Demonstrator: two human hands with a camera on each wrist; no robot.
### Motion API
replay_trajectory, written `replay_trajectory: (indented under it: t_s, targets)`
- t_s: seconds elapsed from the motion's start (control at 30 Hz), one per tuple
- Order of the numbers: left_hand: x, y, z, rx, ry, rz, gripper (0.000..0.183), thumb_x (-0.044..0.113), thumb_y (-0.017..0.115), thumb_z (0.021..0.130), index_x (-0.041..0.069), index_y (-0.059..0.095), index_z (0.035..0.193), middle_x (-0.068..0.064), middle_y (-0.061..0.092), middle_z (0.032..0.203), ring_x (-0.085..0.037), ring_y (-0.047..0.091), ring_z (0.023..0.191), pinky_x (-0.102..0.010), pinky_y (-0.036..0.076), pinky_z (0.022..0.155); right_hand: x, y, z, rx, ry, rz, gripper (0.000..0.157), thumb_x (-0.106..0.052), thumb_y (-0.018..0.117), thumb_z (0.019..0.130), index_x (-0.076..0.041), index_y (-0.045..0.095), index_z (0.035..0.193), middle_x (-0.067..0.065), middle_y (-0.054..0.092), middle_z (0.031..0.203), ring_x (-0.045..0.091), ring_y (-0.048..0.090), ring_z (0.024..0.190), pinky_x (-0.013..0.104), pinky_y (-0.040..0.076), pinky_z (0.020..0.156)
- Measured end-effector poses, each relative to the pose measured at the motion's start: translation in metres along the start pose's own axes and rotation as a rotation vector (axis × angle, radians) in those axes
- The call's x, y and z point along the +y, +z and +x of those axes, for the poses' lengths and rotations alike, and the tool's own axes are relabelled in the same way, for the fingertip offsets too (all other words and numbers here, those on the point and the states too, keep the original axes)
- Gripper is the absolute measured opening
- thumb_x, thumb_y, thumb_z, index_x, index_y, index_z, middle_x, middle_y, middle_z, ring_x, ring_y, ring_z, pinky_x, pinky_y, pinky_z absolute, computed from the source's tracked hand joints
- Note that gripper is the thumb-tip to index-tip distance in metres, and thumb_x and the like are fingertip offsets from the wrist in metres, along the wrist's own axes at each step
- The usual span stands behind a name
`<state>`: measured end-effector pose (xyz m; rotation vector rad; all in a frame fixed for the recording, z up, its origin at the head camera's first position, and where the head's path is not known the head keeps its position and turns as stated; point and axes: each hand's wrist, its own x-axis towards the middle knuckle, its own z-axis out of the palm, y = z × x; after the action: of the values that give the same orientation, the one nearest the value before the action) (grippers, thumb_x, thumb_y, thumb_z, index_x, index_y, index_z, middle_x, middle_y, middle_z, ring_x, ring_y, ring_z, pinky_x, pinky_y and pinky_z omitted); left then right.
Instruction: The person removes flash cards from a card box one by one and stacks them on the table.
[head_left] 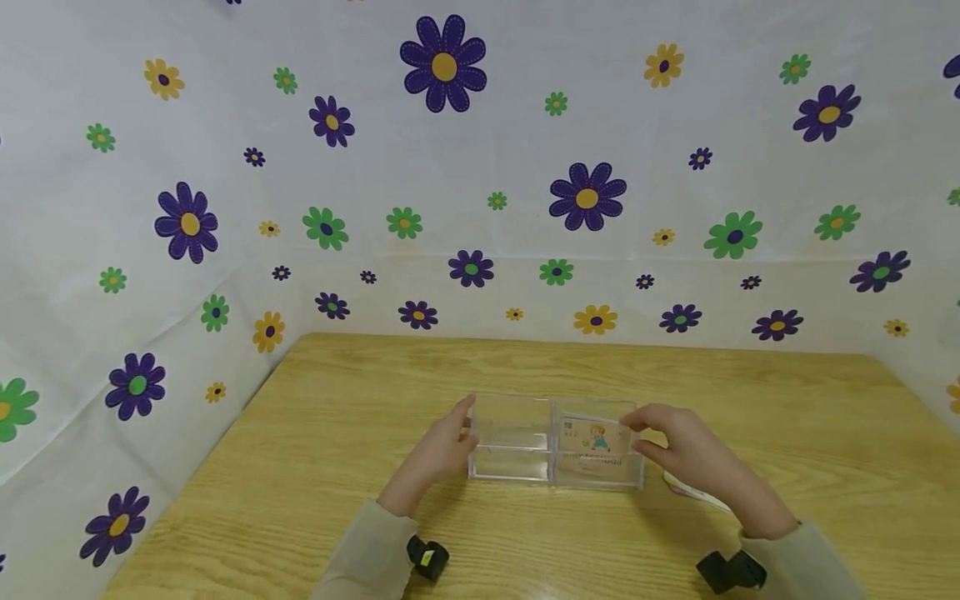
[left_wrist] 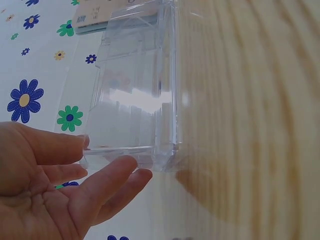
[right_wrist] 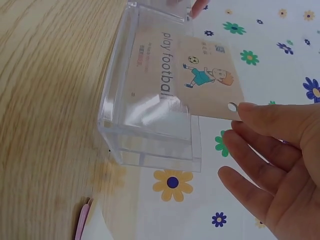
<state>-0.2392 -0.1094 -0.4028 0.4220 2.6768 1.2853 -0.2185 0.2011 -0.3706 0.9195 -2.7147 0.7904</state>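
A clear plastic card holder (head_left: 513, 479) with two compartments side by side stands on the table. Its left compartment (left_wrist: 125, 105) holds no card in view. In the right one leans a beige card (right_wrist: 210, 102), printed "play football" with a cartoon child kicking a ball. My right hand (head_left: 678, 442) pinches the card's upper corner beside its punched hole, thumb in front, the other fingers loosely bent. At the opposite end, my left hand (head_left: 438, 454) touches the holder's end wall with fairly straight, spread fingers (left_wrist: 107, 182).
A flat white thing with a coloured edge (head_left: 693, 492) lies on the wooden table (head_left: 360, 400), partly under my right hand. White cloth with printed flowers (head_left: 510, 150) hangs around the back and sides. Black straps (head_left: 429, 558) sit at both wrists.
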Motion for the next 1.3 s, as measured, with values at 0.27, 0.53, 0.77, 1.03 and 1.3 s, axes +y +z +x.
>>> replay_trajectory:
  t_s: [0.27, 0.53, 0.77, 1.03, 1.3]
  targets:
    - [-0.0012, 0.0, 0.0013, 0.003, 0.022, 0.02, 0.056, -0.002, 0.045, 0.089, -0.004, 0.017, 0.138, -0.034, 0.041, 0.121, -0.027, 0.056, 0.078, -0.026, 0.041, 0.049, -0.0033, 0.001, 0.001, 0.026, -0.049, -0.002, 0.016, 0.002, 0.067, 0.074, -0.008, 0.063, 0.087, -0.002, 0.061, 0.085, 0.016, 0.058, 0.078, 0.035, 0.049, 0.067]
    - [0.0006, 0.0003, 0.0017, 0.011, 0.022, 0.023, 0.055, -0.002, 0.044, 0.089, -0.005, 0.018, 0.137, -0.033, 0.041, 0.12, -0.035, 0.053, 0.096, -0.031, 0.045, 0.058, -0.0039, 0.0016, 0.001, 0.032, -0.052, -0.011, 0.015, 0.0, 0.068, 0.074, -0.011, 0.062, 0.082, -0.006, 0.058, 0.08, 0.012, 0.056, 0.075, 0.032, 0.048, 0.065]
    - [0.0027, -0.0028, 0.0007, -0.001, 0.015, 0.017, 0.056, -0.001, 0.044, 0.09, -0.004, 0.016, 0.138, -0.033, 0.039, 0.123, -0.024, 0.055, 0.075, -0.024, 0.039, 0.048, -0.0045, 0.0048, 0.0025, 0.06, -0.045, -0.031, 0.016, 0.0, 0.068, 0.074, -0.013, 0.06, 0.079, -0.008, 0.056, 0.077, 0.01, 0.055, 0.072, 0.03, 0.048, 0.063]
    - [0.0027, -0.0015, -0.0006, 0.0, 0.026, 0.015, 0.056, -0.002, 0.044, 0.09, -0.005, 0.016, 0.138, -0.035, 0.039, 0.122, -0.037, 0.054, 0.093, -0.026, 0.042, 0.052, -0.0054, 0.0075, 0.003, 0.092, -0.029, -0.036, 0.018, 0.004, 0.068, 0.073, -0.012, 0.06, 0.075, -0.009, 0.056, 0.074, 0.008, 0.055, 0.069, 0.027, 0.048, 0.061]
    - [0.0017, -0.0007, -0.0017, 0.006, 0.037, 0.023, 0.055, -0.003, 0.044, 0.089, -0.006, 0.017, 0.137, -0.034, 0.041, 0.12, -0.038, 0.052, 0.099, -0.028, 0.046, 0.058, -0.008, 0.0092, 0.0052, 0.179, 0.054, -0.062, 0.013, 0.005, 0.065, 0.075, -0.008, 0.062, 0.077, -0.002, 0.06, 0.074, 0.014, 0.059, 0.069, 0.029, 0.049, 0.062]
